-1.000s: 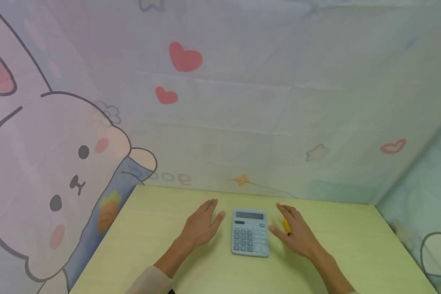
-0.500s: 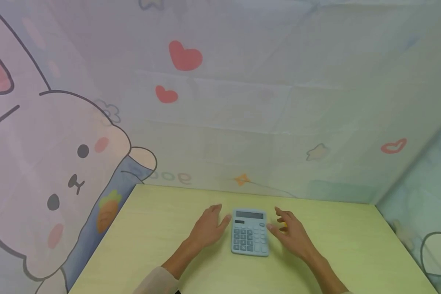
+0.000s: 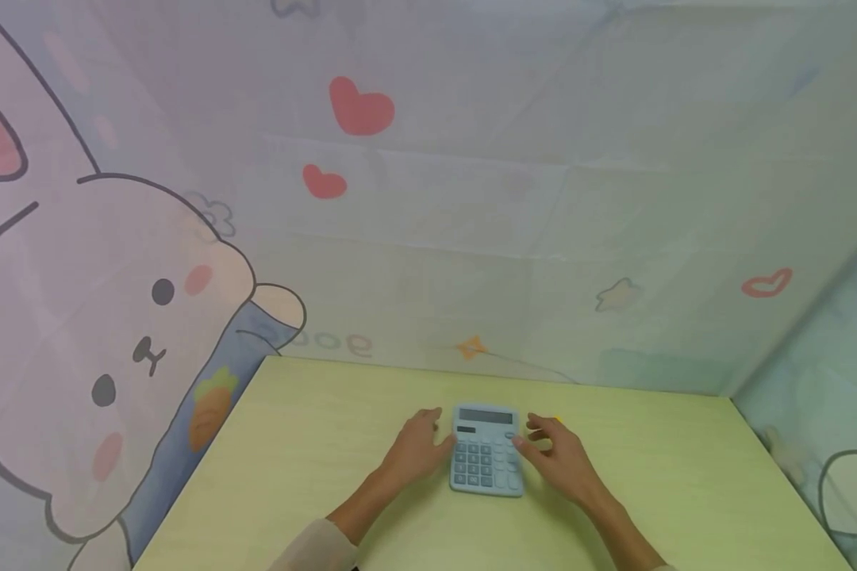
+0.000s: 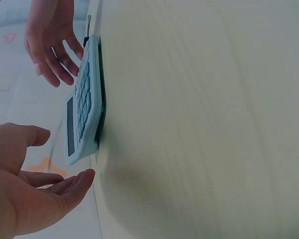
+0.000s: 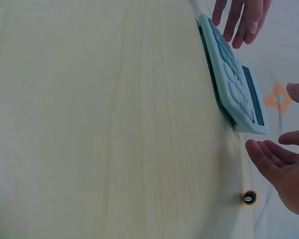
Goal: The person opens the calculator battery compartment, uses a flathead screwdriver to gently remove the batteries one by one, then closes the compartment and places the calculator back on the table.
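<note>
A pale blue calculator (image 3: 486, 450) lies on the table between the two hands, keys and dark display facing up. My left hand (image 3: 417, 448) is at its left edge, thumb near the upper side and fingers loosely bent. On the other side my right hand (image 3: 559, 460) has its thumb at the right edge, fingers loosely curved. Both wrist views show gaps between the fingers of the left hand (image 4: 32, 184) and right hand (image 5: 284, 159) and the calculator. Neither hand grips anything.
Beyond the right hand, mostly hidden in the head view, lies a yellow thing (image 3: 559, 419). The right wrist view shows its end (image 5: 249, 197), with a black collar and silvery tip, like a screwdriver. A printed cloth (image 3: 471, 198) hangs behind the pale yellow table (image 3: 314, 412).
Both hands have moved inward to the calculator's sides and slightly toward me, their fingers bending more. The right hand now covers most of the yellow thing. The calculator stays in place.
</note>
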A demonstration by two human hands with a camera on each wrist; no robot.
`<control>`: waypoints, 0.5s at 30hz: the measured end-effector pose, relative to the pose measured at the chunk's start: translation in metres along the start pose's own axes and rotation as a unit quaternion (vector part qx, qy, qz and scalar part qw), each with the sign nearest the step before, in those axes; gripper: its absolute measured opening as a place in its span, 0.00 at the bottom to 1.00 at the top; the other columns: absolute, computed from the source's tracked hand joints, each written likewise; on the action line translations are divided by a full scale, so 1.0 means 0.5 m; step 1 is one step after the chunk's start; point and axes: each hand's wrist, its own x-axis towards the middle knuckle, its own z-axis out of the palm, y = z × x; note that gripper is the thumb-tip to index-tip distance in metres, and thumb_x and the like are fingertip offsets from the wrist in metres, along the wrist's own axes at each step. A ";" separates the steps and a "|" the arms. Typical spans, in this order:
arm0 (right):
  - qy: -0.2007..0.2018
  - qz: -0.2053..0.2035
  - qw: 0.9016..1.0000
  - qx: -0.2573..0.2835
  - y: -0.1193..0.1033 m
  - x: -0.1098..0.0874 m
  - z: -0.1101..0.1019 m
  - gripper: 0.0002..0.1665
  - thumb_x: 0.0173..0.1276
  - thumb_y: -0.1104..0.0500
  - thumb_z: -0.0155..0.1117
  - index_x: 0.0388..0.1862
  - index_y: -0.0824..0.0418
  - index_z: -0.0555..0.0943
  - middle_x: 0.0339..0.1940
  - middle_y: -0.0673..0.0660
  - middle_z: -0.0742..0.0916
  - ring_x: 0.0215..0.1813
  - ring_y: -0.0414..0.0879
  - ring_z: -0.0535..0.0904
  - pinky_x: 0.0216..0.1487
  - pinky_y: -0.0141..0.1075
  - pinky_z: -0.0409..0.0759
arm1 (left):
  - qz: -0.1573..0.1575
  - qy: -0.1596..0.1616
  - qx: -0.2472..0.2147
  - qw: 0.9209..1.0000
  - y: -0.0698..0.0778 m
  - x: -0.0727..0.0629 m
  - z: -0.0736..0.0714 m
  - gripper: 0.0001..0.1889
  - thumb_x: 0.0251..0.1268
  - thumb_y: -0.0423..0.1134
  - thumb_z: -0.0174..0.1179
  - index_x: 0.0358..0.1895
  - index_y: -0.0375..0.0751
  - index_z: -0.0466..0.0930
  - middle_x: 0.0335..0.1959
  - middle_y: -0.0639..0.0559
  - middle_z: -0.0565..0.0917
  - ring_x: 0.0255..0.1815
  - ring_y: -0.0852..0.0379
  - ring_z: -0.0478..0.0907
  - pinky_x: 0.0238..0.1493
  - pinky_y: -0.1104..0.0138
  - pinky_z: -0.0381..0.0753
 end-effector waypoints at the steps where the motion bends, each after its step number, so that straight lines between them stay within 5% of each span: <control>1: 0.001 0.004 1.000 -0.002 -0.001 0.000 0.002 0.40 0.77 0.44 0.68 0.74 0.71 0.73 0.63 0.64 0.85 0.61 0.58 0.83 0.54 0.43 0.87 | -0.003 -0.002 -0.008 1.000 0.001 0.000 0.002 0.33 0.76 0.43 0.62 0.73 0.22 0.69 0.66 0.31 0.77 0.63 0.37 0.80 0.63 0.45 0.80; 15: 0.004 0.034 0.999 -0.010 -0.012 -0.008 0.016 0.38 0.76 0.47 0.70 0.72 0.72 0.75 0.60 0.64 0.86 0.56 0.54 0.85 0.54 0.47 0.86 | -0.027 -0.003 -0.038 0.999 0.014 -0.002 0.024 0.31 0.72 0.40 0.64 0.68 0.17 0.72 0.56 0.31 0.82 0.54 0.40 0.82 0.56 0.46 0.83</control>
